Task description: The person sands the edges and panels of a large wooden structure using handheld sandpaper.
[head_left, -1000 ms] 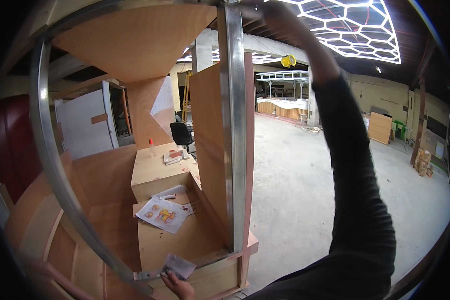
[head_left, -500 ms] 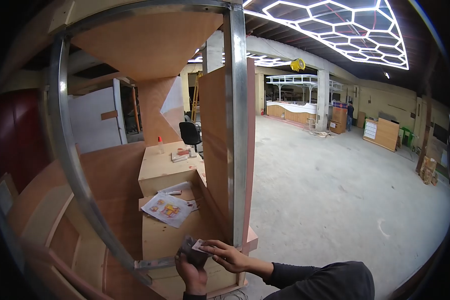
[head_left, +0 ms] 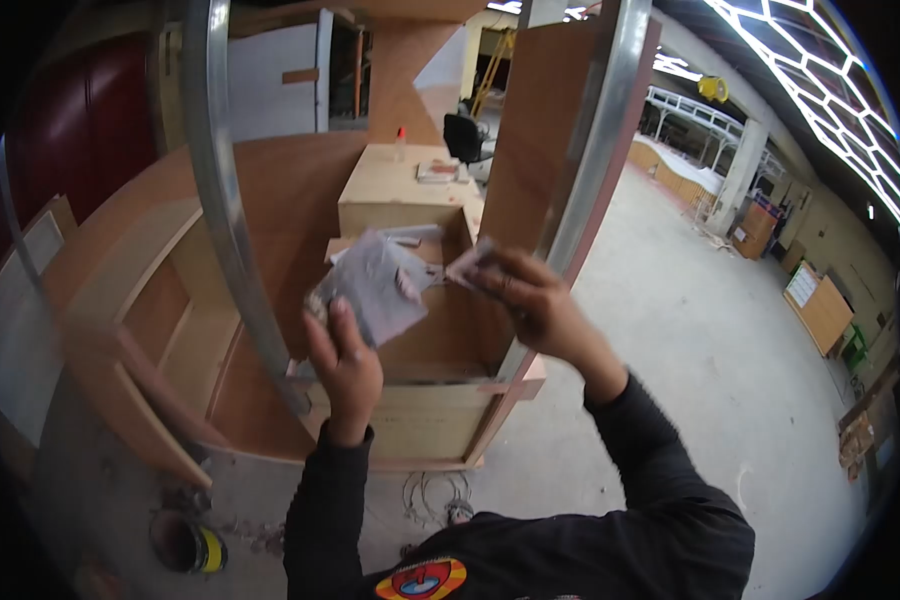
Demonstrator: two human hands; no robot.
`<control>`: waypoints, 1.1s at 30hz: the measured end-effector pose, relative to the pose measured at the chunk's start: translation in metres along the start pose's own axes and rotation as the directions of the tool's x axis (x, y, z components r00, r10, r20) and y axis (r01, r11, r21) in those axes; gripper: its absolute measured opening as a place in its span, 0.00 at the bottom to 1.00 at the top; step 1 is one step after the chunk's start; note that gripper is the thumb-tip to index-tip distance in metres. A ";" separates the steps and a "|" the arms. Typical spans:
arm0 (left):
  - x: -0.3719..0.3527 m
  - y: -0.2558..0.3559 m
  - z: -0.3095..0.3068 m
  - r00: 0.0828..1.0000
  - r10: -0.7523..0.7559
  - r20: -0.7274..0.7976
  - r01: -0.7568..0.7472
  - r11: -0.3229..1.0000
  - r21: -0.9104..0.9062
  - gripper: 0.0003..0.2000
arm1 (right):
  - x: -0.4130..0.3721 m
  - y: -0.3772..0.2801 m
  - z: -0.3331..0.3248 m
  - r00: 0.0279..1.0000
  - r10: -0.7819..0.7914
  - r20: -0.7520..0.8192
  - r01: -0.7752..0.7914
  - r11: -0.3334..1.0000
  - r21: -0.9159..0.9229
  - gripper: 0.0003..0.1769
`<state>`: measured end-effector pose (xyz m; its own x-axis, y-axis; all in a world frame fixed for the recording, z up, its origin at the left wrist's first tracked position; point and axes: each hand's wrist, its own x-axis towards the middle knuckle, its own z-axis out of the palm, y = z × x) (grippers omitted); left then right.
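Note:
My left hand [head_left: 350, 365] is raised at the middle of the view, thumb and fingers closed on the lower left edge of a flat, greyish square sheet [head_left: 375, 285]. A pinkish smear of paste [head_left: 407, 284] sits near the sheet's right edge. To its right, my right hand [head_left: 542, 305] pinches a small flat scraper-like piece [head_left: 468, 264], tilted and apart from the sheet. Motion blurs this hand a little, and the piece's exact kind is hard to make out.
Metal posts [head_left: 215, 170] and a wooden panel [head_left: 545, 130] frame the space around a wooden counter [head_left: 380, 185]. On it stand a red-capped bottle [head_left: 400, 145] and small flat items [head_left: 437, 172]. A bucket [head_left: 185, 545] and cables [head_left: 435, 490] lie on the floor below.
Both hands have risen and moved apart; the small piece has come away from the sheet, which now faces me. The view has tilted down and turned left, bringing the bucket into sight.

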<state>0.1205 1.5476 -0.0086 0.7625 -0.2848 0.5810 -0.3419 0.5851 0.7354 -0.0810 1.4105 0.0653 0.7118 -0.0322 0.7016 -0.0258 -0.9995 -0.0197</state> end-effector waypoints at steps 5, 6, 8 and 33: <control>0.013 0.012 0.005 0.978 0.177 0.107 -0.178 0.984 0.002 0.14 | 0.046 -0.024 -0.019 0.988 -0.120 0.099 0.144 0.949 -0.282 0.37; 0.012 0.012 0.005 0.975 0.175 0.139 -0.181 0.983 0.027 0.14 | 0.050 -0.024 -0.017 0.981 -0.153 0.119 0.186 0.921 -0.344 0.37; 0.011 0.011 0.004 0.965 0.189 0.182 -0.199 0.979 0.035 0.14 | 0.051 -0.026 -0.007 0.978 -0.127 0.165 0.173 0.935 -0.308 0.37; -0.059 -0.133 -0.115 0.944 -0.317 -0.089 0.320 0.947 0.021 0.29 | 0.261 0.094 -0.340 0.893 -0.112 -0.437 -0.329 0.501 -0.801 0.20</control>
<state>0.1840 1.5744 -0.1809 0.8771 -0.3871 0.2842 -0.0913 0.4466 0.8900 -0.1365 1.3096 0.4888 0.3319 0.0846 0.9395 -0.8089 -0.4868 0.3296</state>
